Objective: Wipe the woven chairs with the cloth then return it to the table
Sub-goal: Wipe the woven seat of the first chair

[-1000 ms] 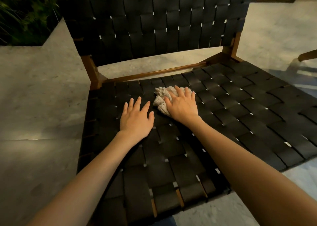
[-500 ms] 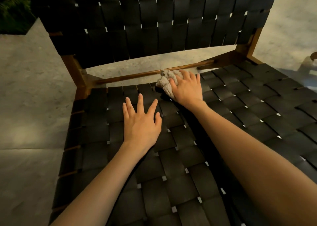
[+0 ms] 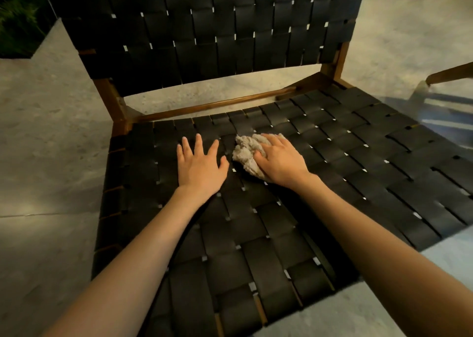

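Note:
A black woven chair with a brown wooden frame fills the view; its seat point(image 3: 358, 162) is below me and its backrest point(image 3: 204, 29) stands behind. A crumpled beige cloth point(image 3: 245, 153) lies on the rear middle of the seat. My right hand point(image 3: 280, 160) lies over the cloth, fingers curled on its top and thumb dug into its side, holding it against the straps. My left hand point(image 3: 201, 166) rests flat on the seat just left of the cloth, fingers spread, holding nothing. The table is not in view.
Grey stone floor point(image 3: 46, 137) surrounds the chair. A dark planter with green plants point(image 3: 18, 16) sits at the top left. A wooden part of another piece of furniture point(image 3: 450, 73) juts in at the right edge. A wooden rail point(image 3: 217, 105) runs behind the seat.
My right hand has drawn the cloth back from the rear rail toward me along the seat. My left hand stays flat beside it. The camera has tilted slightly.

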`<action>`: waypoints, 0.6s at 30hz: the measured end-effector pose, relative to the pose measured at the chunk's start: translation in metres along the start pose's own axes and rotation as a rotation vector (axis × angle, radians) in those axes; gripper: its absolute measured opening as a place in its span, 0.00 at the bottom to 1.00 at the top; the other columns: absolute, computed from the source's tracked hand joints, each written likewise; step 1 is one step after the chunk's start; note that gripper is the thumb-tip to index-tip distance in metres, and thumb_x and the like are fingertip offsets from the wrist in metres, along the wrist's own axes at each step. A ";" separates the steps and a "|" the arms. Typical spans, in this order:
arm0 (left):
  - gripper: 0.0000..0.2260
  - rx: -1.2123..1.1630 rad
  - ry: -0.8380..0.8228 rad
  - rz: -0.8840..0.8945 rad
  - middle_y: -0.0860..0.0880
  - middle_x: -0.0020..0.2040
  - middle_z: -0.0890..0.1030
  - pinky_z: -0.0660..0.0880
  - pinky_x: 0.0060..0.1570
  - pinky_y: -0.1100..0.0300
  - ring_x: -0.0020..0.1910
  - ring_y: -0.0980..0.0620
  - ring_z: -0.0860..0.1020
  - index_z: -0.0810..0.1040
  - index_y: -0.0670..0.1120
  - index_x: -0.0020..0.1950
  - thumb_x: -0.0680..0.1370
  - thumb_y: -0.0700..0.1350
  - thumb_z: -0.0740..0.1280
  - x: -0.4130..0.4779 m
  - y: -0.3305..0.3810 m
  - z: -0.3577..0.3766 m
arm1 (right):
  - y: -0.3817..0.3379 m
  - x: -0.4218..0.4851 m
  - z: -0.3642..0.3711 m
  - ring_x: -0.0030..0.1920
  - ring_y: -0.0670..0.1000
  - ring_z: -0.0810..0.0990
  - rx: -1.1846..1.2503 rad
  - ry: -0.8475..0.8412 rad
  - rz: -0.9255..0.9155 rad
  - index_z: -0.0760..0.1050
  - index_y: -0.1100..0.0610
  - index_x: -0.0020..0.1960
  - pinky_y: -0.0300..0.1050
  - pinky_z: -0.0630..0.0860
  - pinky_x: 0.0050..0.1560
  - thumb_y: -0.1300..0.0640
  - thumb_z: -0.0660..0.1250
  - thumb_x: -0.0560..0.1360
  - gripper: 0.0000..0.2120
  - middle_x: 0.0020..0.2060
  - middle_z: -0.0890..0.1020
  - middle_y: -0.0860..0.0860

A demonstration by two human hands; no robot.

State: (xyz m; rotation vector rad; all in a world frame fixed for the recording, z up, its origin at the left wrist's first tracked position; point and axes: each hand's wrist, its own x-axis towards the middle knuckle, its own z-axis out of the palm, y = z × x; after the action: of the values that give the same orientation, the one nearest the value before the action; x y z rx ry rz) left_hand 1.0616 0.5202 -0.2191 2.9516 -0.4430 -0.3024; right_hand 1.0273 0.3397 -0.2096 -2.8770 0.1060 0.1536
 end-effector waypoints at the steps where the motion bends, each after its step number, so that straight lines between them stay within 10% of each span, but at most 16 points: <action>1: 0.25 0.006 -0.027 0.004 0.42 0.78 0.46 0.41 0.73 0.43 0.76 0.37 0.42 0.51 0.54 0.77 0.81 0.59 0.49 -0.006 0.005 -0.001 | 0.000 -0.018 -0.004 0.72 0.54 0.61 -0.003 0.001 0.008 0.69 0.56 0.71 0.47 0.52 0.74 0.48 0.53 0.81 0.22 0.72 0.66 0.54; 18: 0.26 -0.080 -0.245 0.080 0.42 0.78 0.41 0.36 0.71 0.41 0.75 0.37 0.38 0.48 0.58 0.77 0.80 0.63 0.47 -0.058 0.088 -0.001 | 0.044 -0.166 -0.045 0.74 0.62 0.57 -0.232 0.092 0.349 0.66 0.49 0.72 0.58 0.52 0.74 0.42 0.48 0.80 0.24 0.73 0.64 0.55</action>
State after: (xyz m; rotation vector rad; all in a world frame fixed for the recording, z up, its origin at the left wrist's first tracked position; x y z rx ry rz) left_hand 0.9832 0.4550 -0.1932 2.8201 -0.5620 -0.6602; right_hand 0.8632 0.2958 -0.1584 -3.0699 0.6492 0.1039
